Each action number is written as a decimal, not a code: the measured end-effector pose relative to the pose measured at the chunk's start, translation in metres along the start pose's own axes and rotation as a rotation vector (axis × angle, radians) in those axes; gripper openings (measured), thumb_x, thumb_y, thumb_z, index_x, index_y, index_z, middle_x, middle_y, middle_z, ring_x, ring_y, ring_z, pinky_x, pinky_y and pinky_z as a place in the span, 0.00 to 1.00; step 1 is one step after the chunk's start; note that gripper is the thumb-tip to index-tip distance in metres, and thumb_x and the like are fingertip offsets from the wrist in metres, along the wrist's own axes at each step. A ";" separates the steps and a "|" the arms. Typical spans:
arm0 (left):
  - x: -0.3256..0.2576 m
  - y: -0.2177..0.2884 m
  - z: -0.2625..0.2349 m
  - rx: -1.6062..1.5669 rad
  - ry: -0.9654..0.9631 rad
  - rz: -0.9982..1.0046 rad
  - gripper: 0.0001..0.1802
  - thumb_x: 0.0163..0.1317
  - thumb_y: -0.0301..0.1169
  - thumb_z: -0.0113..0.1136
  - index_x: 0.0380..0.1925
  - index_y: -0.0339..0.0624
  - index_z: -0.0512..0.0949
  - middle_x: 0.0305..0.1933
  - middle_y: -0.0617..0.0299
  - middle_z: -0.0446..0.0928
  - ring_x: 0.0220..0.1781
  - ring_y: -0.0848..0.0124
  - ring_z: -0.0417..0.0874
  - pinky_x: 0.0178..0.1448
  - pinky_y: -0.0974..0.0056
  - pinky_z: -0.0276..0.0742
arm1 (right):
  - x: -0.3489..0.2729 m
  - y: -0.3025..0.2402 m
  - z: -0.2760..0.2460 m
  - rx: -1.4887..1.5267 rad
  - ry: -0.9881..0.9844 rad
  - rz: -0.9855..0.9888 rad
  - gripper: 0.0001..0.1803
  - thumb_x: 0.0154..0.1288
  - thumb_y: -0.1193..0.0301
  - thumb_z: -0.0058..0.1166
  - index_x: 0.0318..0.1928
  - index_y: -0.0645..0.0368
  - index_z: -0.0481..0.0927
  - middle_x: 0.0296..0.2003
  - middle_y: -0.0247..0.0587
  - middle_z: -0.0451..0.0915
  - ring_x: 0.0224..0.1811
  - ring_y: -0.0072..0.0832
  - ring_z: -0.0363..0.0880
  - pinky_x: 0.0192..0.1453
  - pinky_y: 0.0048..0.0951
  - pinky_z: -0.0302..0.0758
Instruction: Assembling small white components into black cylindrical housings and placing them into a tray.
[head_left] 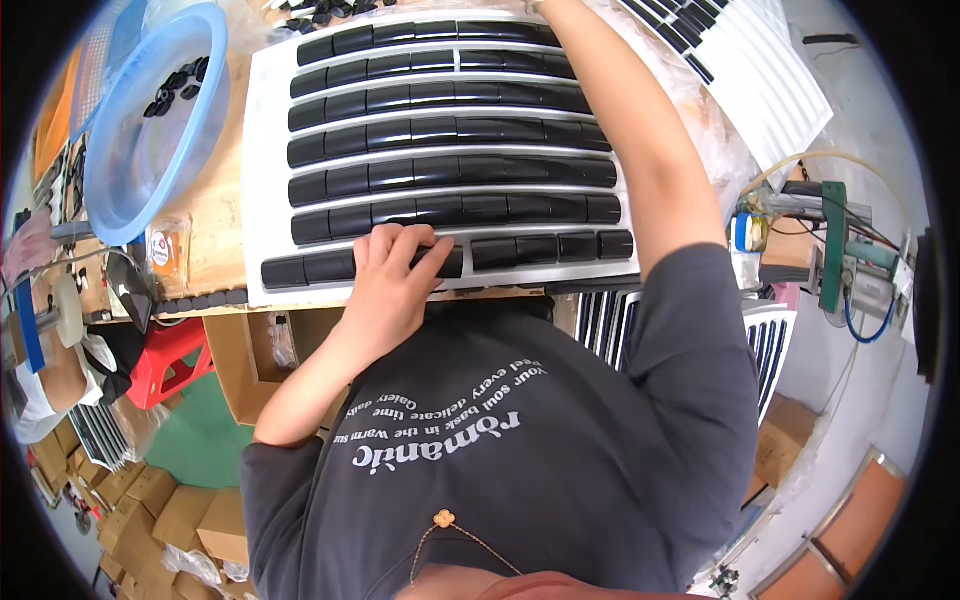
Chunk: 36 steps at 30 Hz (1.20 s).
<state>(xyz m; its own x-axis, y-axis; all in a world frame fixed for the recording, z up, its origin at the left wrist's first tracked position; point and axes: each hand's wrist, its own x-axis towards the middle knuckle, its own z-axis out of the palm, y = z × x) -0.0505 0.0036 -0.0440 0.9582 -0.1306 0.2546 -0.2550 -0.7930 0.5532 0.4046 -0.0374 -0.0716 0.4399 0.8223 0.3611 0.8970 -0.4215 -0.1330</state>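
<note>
the left hand [392, 270] lay over the nearest row of black pieces [550, 249] with its fingers bent down onto them; whether it gripped one or only pressed could not be told. the right arm reached across the right side of the white sheet [264, 170], and the right hand [541, 5] was mostly cut off at the top edge, so its grasp could not be told either.

the sheet lay on the wooden counter [216, 215] in front of the person and carried seven rows of black pieces. in the nearest row, a narrow gap stood just right of the left hand. a blue basin [104, 205] with a few black caps [178, 85] sat to the left, and a second white sheet [790, 118] lay at the upper right.
</note>
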 end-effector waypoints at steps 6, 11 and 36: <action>0.006 0.003 0.020 0.047 -0.044 -0.026 0.27 0.44 0.23 0.65 0.49 0.39 0.75 0.48 0.57 0.69 0.48 0.60 0.69 0.49 0.56 0.62 | 0.020 0.022 0.057 -0.134 -0.076 0.060 0.10 0.57 0.73 0.49 0.39 0.58 0.80 0.42 0.53 0.80 0.44 0.49 0.78 0.51 0.43 0.75; 0.011 0.009 0.010 0.052 -0.108 -0.033 0.27 0.44 0.26 0.66 0.49 0.39 0.74 0.48 0.57 0.69 0.47 0.60 0.70 0.49 0.57 0.62 | 0.015 0.024 0.053 -0.201 -0.084 0.111 0.11 0.58 0.72 0.49 0.41 0.58 0.79 0.39 0.55 0.80 0.45 0.48 0.79 0.49 0.43 0.76; 0.039 0.004 0.028 -0.334 -0.017 0.098 0.24 0.43 0.22 0.68 0.44 0.43 0.75 0.47 0.55 0.72 0.49 0.59 0.73 0.53 0.59 0.68 | -0.245 -0.227 -0.151 1.082 0.245 0.660 0.12 0.60 0.83 0.58 0.45 0.64 0.76 0.22 0.29 0.76 0.27 0.17 0.79 0.31 0.16 0.75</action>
<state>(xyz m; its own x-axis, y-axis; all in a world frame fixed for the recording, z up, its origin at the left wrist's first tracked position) -0.0105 -0.0211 -0.0540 0.9284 -0.2087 0.3074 -0.3715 -0.5383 0.7565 0.0869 -0.2005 0.0096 0.8948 0.4383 0.0845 0.1428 -0.1017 -0.9845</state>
